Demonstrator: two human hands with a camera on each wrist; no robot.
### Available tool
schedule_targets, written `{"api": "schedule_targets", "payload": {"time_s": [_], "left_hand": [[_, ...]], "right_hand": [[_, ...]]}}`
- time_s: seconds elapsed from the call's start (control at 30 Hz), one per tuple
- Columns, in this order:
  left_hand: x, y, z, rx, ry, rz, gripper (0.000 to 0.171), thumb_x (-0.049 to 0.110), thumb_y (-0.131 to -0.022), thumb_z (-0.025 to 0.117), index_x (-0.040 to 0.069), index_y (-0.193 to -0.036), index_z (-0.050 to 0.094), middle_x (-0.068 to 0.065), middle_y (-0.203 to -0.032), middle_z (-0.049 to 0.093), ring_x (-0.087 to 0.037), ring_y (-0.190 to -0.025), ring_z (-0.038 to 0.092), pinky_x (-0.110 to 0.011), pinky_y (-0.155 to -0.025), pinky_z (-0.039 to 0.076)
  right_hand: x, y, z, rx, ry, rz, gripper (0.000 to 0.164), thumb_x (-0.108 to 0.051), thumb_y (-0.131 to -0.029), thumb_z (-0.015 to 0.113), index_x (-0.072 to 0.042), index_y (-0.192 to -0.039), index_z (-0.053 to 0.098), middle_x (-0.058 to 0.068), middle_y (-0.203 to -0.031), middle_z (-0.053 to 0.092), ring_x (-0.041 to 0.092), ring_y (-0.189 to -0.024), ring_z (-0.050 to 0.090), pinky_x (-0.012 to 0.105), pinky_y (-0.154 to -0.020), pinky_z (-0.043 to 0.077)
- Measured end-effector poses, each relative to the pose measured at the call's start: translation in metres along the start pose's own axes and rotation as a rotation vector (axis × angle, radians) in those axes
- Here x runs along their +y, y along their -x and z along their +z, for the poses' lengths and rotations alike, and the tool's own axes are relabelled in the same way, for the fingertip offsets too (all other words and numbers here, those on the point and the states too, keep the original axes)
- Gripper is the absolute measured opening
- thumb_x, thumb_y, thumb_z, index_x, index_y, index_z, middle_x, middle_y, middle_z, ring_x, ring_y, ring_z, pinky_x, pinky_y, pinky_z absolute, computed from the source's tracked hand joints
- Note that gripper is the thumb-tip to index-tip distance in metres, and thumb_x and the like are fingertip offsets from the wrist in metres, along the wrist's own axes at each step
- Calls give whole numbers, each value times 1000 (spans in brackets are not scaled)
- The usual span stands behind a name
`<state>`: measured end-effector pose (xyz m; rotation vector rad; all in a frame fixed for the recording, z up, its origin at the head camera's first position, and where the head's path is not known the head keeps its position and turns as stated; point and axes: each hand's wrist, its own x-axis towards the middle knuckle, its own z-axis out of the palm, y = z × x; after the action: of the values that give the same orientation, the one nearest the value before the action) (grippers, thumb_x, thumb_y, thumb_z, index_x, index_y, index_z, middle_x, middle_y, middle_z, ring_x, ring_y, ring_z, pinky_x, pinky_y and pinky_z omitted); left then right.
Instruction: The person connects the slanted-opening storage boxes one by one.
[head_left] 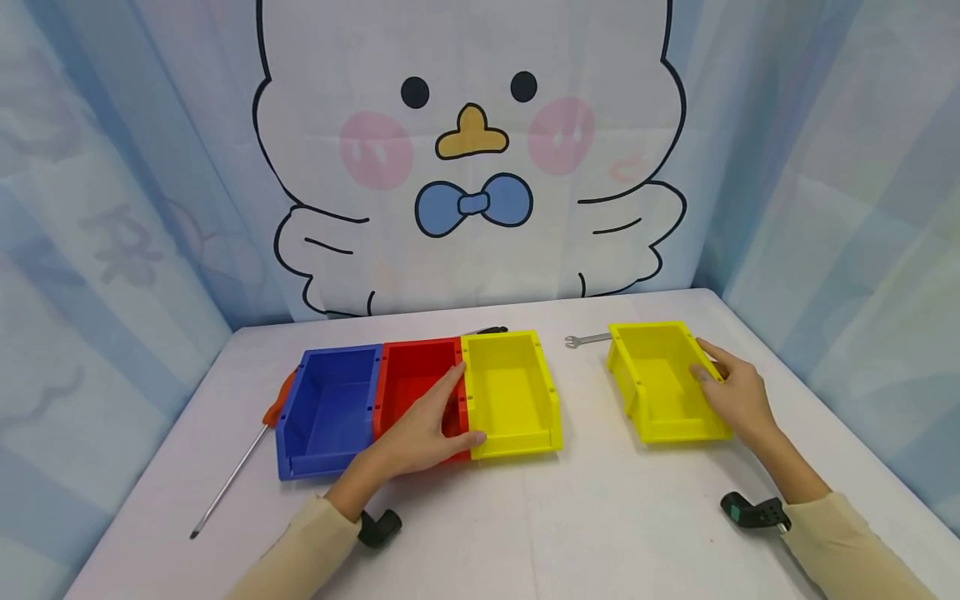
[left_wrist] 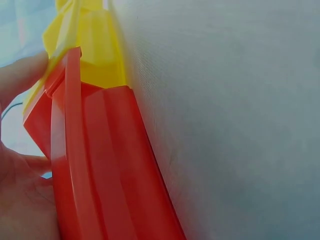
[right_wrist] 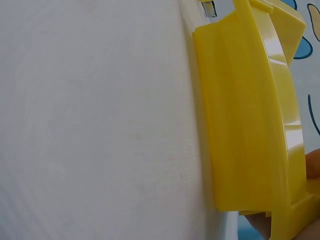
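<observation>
A blue bin (head_left: 333, 408), a red bin (head_left: 405, 362) and a yellow bin (head_left: 512, 387) stand side by side at centre left. My left hand (head_left: 420, 429) reaches over the red bin, fingers and thumb spread and touching the left edge of the yellow one. At the right, my right hand (head_left: 738, 396) grips the right wall of a second yellow bin (head_left: 663, 379), thumb inside and fingers outside. The right wrist view shows that bin's side (right_wrist: 240, 120) close to the table. In the left wrist view, the red bin's front (left_wrist: 110, 165) hides part of the left hand.
A screwdriver (head_left: 232, 479) with an orange handle lies left of the blue bin, partly hidden by it. Behind the second yellow bin a wrench (head_left: 585, 339) sticks out. A black-handled item (head_left: 492, 330) shows behind the row. Curtains (head_left: 847, 208) surround the white table (head_left: 585, 517).
</observation>
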<state>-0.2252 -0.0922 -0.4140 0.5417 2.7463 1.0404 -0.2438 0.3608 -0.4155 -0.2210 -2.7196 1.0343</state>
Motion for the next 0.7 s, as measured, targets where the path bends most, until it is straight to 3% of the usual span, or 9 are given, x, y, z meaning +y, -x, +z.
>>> {"api": "schedule_targets", "payload": {"time_s": [0.1, 0.17, 0.57, 0.63, 0.7], "left_hand": [[1, 0, 0, -1, 1, -3, 108, 43, -90, 81, 27, -172, 12, -4, -179, 24, -30, -164, 29, -62, -125, 39], [1, 0, -1, -1, 4, -4, 108, 42, -90, 81, 27, -172, 11, -4, -179, 24, -30, -164, 29, -61, -126, 38], [2, -1, 0, 9, 24, -1, 108, 40, -90, 81, 27, -172, 13, -5, -179, 24, -31, -165, 27, -62, -126, 37], [2, -1, 0, 9, 26, -2, 108, 40, -90, 81, 27, -172, 13, -5, -179, 24, -31, -165, 27, -62, -126, 37], [1, 0, 1, 11, 24, -7, 108, 39, -90, 82, 27, -172, 13, -5, -178, 25, -31, -164, 28, -62, -126, 38]], "right_hand": [[-1, 0, 1, 14, 3, -12, 54, -22, -112, 52, -3, -161, 40, 41, -148, 52, 48, -117, 60, 5, -73, 47], [-2, -1, 1, 20, -1, -18, 54, -22, -112, 52, -3, -161, 41, 41, -147, 53, 48, -116, 60, -1, -67, 36], [-27, -3, 11, 24, -37, -27, 53, -22, -111, 53, -6, -160, 44, 36, -151, 54, 45, -120, 62, -1, -71, 36], [-34, -2, 13, 18, -43, -24, 53, -22, -111, 52, -6, -161, 43, 35, -151, 54, 44, -121, 62, 9, -82, 49], [-42, -1, 15, 13, -51, -26, 53, -21, -111, 52, -7, -161, 43, 35, -152, 54, 44, -122, 61, 27, -94, 58]]}}
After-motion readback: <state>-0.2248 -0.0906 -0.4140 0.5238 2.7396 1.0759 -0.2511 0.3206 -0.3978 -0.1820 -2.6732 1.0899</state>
